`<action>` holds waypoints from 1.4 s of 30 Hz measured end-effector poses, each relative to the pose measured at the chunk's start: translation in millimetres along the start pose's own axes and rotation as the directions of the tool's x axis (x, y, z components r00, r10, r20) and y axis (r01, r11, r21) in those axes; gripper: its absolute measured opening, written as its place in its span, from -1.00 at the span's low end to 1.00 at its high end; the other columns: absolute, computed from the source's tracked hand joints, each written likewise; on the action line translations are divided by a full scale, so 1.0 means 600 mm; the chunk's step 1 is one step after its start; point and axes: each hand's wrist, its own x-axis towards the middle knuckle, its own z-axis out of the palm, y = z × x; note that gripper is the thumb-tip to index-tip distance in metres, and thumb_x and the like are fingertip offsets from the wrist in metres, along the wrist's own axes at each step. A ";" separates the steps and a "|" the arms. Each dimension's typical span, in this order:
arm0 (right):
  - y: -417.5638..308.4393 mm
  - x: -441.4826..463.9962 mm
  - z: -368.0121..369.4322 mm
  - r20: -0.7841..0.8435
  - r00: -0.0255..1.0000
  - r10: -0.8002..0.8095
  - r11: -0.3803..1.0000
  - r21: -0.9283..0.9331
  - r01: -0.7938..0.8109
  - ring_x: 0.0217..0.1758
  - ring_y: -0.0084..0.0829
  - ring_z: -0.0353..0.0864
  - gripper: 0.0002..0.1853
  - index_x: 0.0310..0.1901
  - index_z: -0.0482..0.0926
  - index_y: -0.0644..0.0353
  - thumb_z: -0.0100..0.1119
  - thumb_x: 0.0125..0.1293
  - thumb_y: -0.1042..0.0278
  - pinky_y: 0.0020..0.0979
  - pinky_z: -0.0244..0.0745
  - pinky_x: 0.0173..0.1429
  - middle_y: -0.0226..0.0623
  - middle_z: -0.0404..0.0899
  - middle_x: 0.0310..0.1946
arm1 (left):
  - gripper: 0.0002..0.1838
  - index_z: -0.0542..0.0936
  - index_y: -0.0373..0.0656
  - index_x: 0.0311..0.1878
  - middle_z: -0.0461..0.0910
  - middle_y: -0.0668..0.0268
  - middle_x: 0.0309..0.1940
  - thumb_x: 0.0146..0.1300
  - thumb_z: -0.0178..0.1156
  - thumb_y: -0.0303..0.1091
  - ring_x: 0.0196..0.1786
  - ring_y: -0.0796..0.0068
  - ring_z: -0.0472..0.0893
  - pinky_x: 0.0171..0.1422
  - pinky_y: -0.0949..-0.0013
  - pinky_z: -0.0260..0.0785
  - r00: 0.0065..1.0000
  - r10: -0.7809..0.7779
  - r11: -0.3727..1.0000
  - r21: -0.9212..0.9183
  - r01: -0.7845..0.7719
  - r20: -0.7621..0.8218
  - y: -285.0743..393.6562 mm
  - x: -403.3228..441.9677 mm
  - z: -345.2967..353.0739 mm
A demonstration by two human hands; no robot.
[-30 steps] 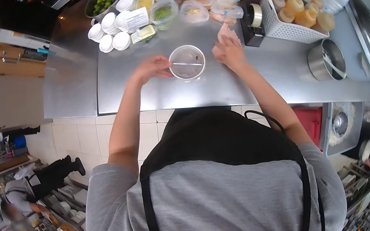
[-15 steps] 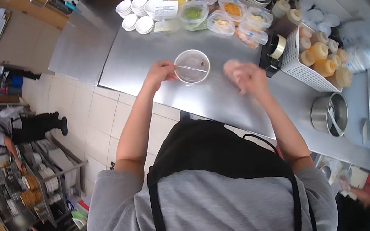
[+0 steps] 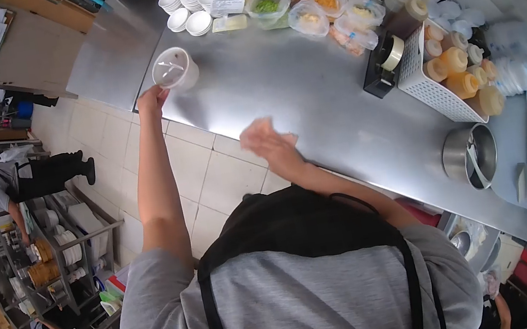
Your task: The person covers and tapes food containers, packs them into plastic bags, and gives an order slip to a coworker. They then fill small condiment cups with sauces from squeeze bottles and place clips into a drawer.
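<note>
My left hand (image 3: 152, 101) grips the near side of a round, translucent plastic tub (image 3: 188, 78) at the left part of the steel counter (image 3: 308, 99). A pale strip shows across the tub's top, and the tub leans slightly. Whether its base touches the counter, I cannot tell. Just off the counter's front edge is my right hand (image 3: 267, 142), blurred by motion, fingers stretched out and nothing visible in them. A black tape dispenser (image 3: 379, 76) with a pale roll stands further right.
Stacked white cups (image 3: 198, 22) and plastic boxes of chopped food (image 3: 268, 6) line the counter's back. At the right are a white basket (image 3: 436, 85) of sauce bottles and a steel pot (image 3: 458, 154). A person (image 3: 25, 181) stands by the shelves at the left.
My left hand has carried the tub left and towards the back of the counter. My right hand has swung left from beside the tape dispenser to the front edge.
</note>
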 end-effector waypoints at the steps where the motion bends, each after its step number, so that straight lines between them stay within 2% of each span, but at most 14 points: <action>1: -0.020 -0.020 0.006 0.193 0.961 0.200 0.951 0.199 -0.238 -0.20 -0.26 0.47 -0.79 -0.19 0.45 0.32 -0.04 0.10 0.57 -0.38 0.35 -0.03 -0.26 0.49 -0.22 | -0.77 0.41 -0.54 -0.25 0.46 0.06 -0.31 0.00 0.08 -0.59 -0.30 0.28 0.53 -0.16 0.37 0.51 1.000 -0.024 0.999 -0.034 0.023 -0.019 -0.003 0.009 -0.005; 5: -0.106 0.062 -0.144 0.594 0.662 0.456 0.233 0.638 -0.734 -0.33 -0.49 0.49 -0.80 -0.20 0.49 0.29 -0.08 0.14 0.61 -0.50 0.40 -0.22 -0.37 0.56 -0.29 | -0.73 0.40 -0.47 -0.17 0.46 0.11 -0.31 0.03 0.10 -0.56 -0.28 0.27 0.54 -0.14 0.35 0.50 1.000 0.001 0.992 -0.128 -0.003 -0.016 0.004 -0.019 -0.030; 6: -0.048 0.033 -0.110 0.119 0.935 0.334 0.597 0.741 -0.308 -0.41 -0.62 0.45 -0.79 -0.19 0.51 0.24 -0.13 0.23 0.51 -0.56 0.38 -0.38 -0.47 0.56 -0.34 | -0.71 0.40 -0.41 -0.14 0.47 0.14 -0.29 0.05 0.12 -0.51 -0.27 0.28 0.54 -0.15 0.36 0.49 0.999 0.013 0.997 -0.071 -0.016 -0.043 0.012 -0.049 -0.046; 7: 0.026 -0.021 -0.114 0.335 0.587 0.737 0.207 0.716 -0.667 -0.29 -0.50 0.50 -0.77 -0.17 0.51 0.27 -0.17 0.26 0.46 -0.52 0.41 -0.24 -0.30 0.57 -0.30 | -0.69 0.40 -0.35 -0.11 0.48 0.17 -0.28 0.06 0.14 -0.47 -0.25 0.30 0.55 -0.16 0.37 0.47 0.997 0.026 1.000 -0.014 -0.027 -0.071 0.014 -0.074 -0.069; 8: -0.009 0.026 -0.154 0.017 0.746 0.666 0.746 -0.019 -0.666 -0.29 -0.24 0.56 -0.71 -0.10 0.46 0.23 -0.11 0.12 0.58 -0.40 0.49 -0.25 -0.13 0.51 -0.20 | -0.67 0.40 -0.32 -0.08 0.48 0.18 -0.23 0.09 0.14 -0.41 -0.20 0.31 0.54 -0.14 0.37 0.46 0.999 0.028 0.998 0.050 -0.026 -0.043 0.002 -0.085 -0.108; 11: 0.037 -0.031 -0.071 -0.176 0.977 0.123 0.496 -0.842 -0.214 -0.19 -0.15 0.55 -0.66 -0.09 0.45 0.22 -0.14 0.07 0.61 -0.30 0.47 -0.12 -0.15 0.53 -0.19 | -0.65 0.42 -0.26 -0.04 0.50 0.23 -0.18 0.13 0.13 -0.30 -0.17 0.37 0.54 -0.13 0.39 0.44 0.999 -0.016 0.994 0.109 0.019 -0.033 -0.051 -0.125 -0.243; 18: -0.169 0.014 0.121 0.303 0.825 0.477 0.872 -0.050 -0.487 -0.38 -0.25 0.56 -0.74 -0.18 0.48 0.28 -0.13 0.08 0.52 -0.36 0.46 -0.31 -0.14 0.55 -0.25 | -0.81 0.47 -0.23 -0.18 0.53 0.29 -0.34 0.13 0.07 -0.40 -0.34 0.44 0.56 -0.29 0.46 0.45 0.945 -0.293 0.949 0.075 0.306 -0.147 -0.229 -0.219 -0.498; 20: -0.175 0.050 0.106 0.229 0.615 0.754 0.543 0.308 -0.781 -0.47 -0.40 0.51 -0.75 -0.23 0.49 0.27 -0.20 0.17 0.41 -0.42 0.39 -0.45 -0.13 0.56 -0.39 | -0.83 0.47 -0.23 -0.21 0.53 0.30 -0.37 0.13 0.06 -0.42 -0.37 0.45 0.56 -0.33 0.47 0.45 0.912 -0.358 0.930 0.015 0.368 -0.201 -0.277 -0.250 -0.560; 22: -0.177 0.106 0.034 0.086 0.782 0.618 0.739 0.276 -0.615 -0.46 -0.46 0.49 -0.72 -0.26 0.48 0.28 -0.22 0.22 0.31 -0.41 0.38 -0.44 -0.13 0.54 -0.41 | -0.85 0.47 -0.22 -0.24 0.51 0.31 -0.41 0.09 0.07 -0.44 -0.43 0.47 0.55 -0.36 0.49 0.45 0.881 -0.429 0.889 0.081 0.451 -0.201 -0.321 -0.279 -0.616; 23: -0.155 0.138 -0.008 0.108 0.453 0.885 0.281 0.651 -0.705 -0.43 -0.41 0.52 -0.76 -0.25 0.48 0.31 -0.13 0.19 0.35 -0.37 0.43 -0.40 -0.12 0.54 -0.38 | -0.85 0.47 -0.22 -0.24 0.51 0.31 -0.41 0.09 0.07 -0.44 -0.43 0.47 0.55 -0.36 0.49 0.45 0.876 -0.438 0.885 0.075 0.460 -0.202 -0.336 -0.296 -0.638; 24: -0.073 0.120 -0.031 -0.132 0.687 0.715 0.697 0.063 -0.714 -0.32 -0.28 0.54 -0.78 -0.20 0.49 0.27 0.00 0.13 0.39 -0.31 0.45 -0.28 -0.07 0.53 -0.34 | -0.84 0.47 -0.22 -0.24 0.51 0.31 -0.42 0.08 0.08 -0.44 -0.45 0.47 0.54 -0.37 0.49 0.45 0.845 -0.486 0.858 0.062 0.509 -0.223 -0.350 -0.313 -0.656; 26: -0.065 0.155 -0.061 -0.168 0.968 0.187 0.390 -0.892 -0.230 -0.19 -0.19 0.52 -0.72 -0.14 0.50 0.20 0.12 0.04 0.40 -0.28 0.41 -0.11 -0.06 0.52 -0.26 | -0.83 0.47 -0.22 -0.24 0.51 0.32 -0.43 0.07 0.09 -0.44 -0.47 0.48 0.54 -0.38 0.48 0.44 0.795 -0.552 0.817 0.030 0.576 -0.251 -0.375 -0.334 -0.675; 33: -0.041 0.114 0.322 0.545 0.646 0.534 0.791 -0.052 -0.610 -0.09 -0.30 0.49 -0.74 -0.12 0.52 0.20 0.10 0.14 0.34 -0.35 0.34 0.03 -0.19 0.51 -0.16 | -0.85 0.51 -0.23 -0.33 0.52 0.29 -0.54 0.03 0.15 -0.38 -0.54 0.50 0.54 -0.51 0.50 0.39 0.697 -0.577 0.674 0.233 0.701 -0.426 -0.560 -0.432 -0.701; 42: 0.425 -0.137 0.653 0.497 0.327 0.804 0.584 -0.764 -0.274 0.01 -0.11 0.44 -0.62 -0.03 0.41 0.18 -0.07 0.04 0.44 -0.18 0.40 -0.02 -0.03 0.45 -0.07 | -0.72 0.57 -0.29 -0.35 0.59 0.14 -0.52 0.00 0.19 -0.23 -0.50 0.41 0.58 -0.31 0.39 0.41 0.767 -0.595 0.579 0.535 0.616 -0.239 -0.773 -0.439 -0.581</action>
